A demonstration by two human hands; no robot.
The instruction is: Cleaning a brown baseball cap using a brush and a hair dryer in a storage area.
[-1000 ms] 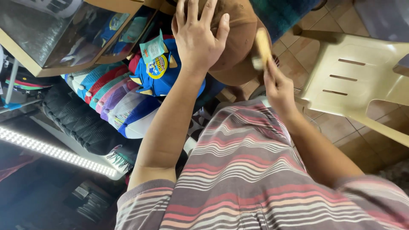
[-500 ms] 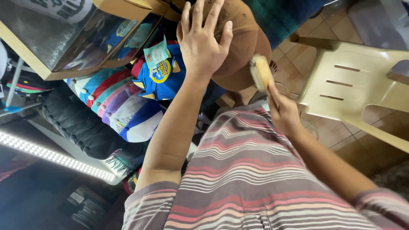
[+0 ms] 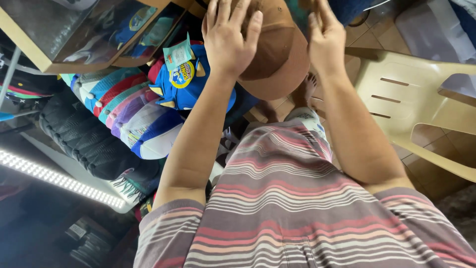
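Short-sleeved striped shirt in mauve, pink, cream and grey bands. Bare forearms, left hand and right hand without rings, watch or gloves. One bare foot below.
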